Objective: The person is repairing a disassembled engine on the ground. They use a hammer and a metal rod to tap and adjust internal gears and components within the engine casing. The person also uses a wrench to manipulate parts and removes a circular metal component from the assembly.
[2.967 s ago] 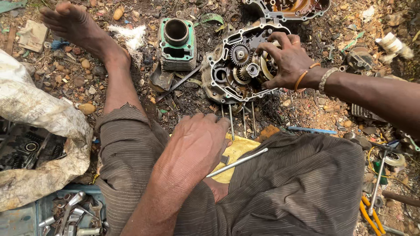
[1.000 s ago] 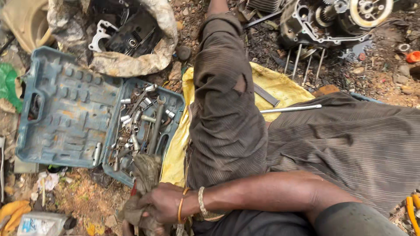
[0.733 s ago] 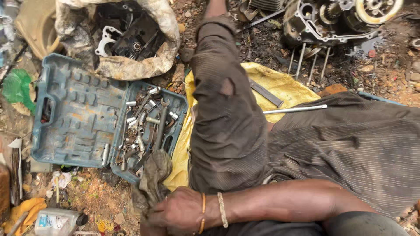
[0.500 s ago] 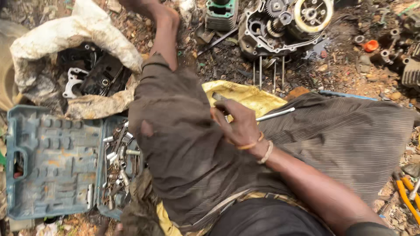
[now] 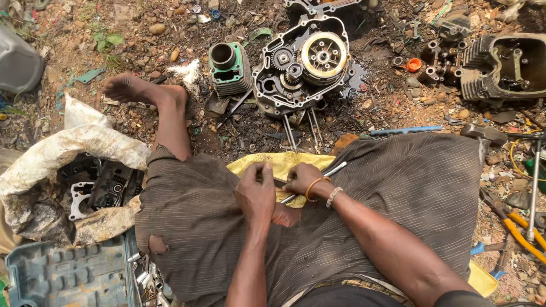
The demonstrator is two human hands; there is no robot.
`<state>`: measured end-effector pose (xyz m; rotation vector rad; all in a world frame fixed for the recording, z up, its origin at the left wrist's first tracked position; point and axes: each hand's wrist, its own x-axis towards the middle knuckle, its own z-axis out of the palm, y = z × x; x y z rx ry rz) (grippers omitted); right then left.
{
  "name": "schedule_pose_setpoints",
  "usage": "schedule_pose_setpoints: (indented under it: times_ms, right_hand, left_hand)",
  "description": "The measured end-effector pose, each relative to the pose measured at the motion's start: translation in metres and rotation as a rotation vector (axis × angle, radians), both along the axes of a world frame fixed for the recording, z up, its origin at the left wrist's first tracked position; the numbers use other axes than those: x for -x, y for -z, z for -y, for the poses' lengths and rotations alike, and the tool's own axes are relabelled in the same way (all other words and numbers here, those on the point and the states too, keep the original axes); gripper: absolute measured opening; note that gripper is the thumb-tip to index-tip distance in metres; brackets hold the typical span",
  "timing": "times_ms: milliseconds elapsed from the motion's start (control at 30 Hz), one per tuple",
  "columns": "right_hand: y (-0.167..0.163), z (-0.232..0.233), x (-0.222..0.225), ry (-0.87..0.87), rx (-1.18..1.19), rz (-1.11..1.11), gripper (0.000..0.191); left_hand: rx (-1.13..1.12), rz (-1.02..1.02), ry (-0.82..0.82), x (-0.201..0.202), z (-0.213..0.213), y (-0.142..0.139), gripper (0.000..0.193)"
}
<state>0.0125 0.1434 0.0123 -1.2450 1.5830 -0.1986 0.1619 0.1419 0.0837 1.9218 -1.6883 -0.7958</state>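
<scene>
Both my hands meet over my lap. My right hand [image 5: 300, 179], with an orange bangle and a beaded bracelet at the wrist, grips a thin silver metal rod [image 5: 335, 169] that points up and to the right. My left hand [image 5: 256, 192] is closed over the rod's near end, its fingertips pinched together; what they pinch is hidden. A yellow cloth [image 5: 284, 161] lies under the hands between my knees. Beyond it on the dirt sits an open engine crankcase [image 5: 301, 65] with gears and a round clutch showing.
A ribbed cylinder block [image 5: 228, 68] lies left of the crankcase, a cylinder head [image 5: 506, 65] at far right. A white sack of parts [image 5: 74, 170] and a blue socket case [image 5: 62, 278] are at left. A hammer [image 5: 483, 133] and yellow-handled pliers [image 5: 523, 230] lie at right.
The view swung from the socket case on my left back to the engine in front. My right hand came up from low beside the case to the rod, and my left hand joined it.
</scene>
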Motion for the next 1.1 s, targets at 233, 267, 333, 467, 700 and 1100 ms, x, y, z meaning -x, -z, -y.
schedule_pose_setpoints:
  times_ms: [233, 267, 333, 467, 700, 1100]
  right_hand:
    - [-0.029, -0.021, 0.021, 0.568, -0.052, 0.544, 0.027]
    - [-0.034, -0.024, 0.022, 0.550, 0.030, 0.547, 0.027]
    - [-0.040, -0.029, 0.028, 0.542, 0.134, 0.634, 0.026]
    - [-0.041, -0.026, 0.059, 0.617, 0.205, 0.759, 0.029]
    - [-0.007, -0.009, 0.098, 0.868, 0.340, 0.736, 0.031]
    - [0.007, -0.001, 0.107, 0.980, 0.276, 0.946, 0.027]
  left_hand:
    - [-0.524, -0.847, -0.335, 0.009, -0.035, 0.041, 0.045]
    - [-0.586, -1.000, -0.261, 0.014, -0.033, 0.040, 0.049]
    - [-0.422, -0.935, -0.145, 0.032, -0.022, 0.035, 0.038]
    - [-0.330, -0.500, 0.119, 0.065, 0.024, 0.014, 0.034]
    - [-0.442, -0.247, 0.165, 0.095, 0.083, 0.003, 0.032]
    - [-0.328, -0.274, 0.065, 0.084, 0.122, 0.064, 0.039]
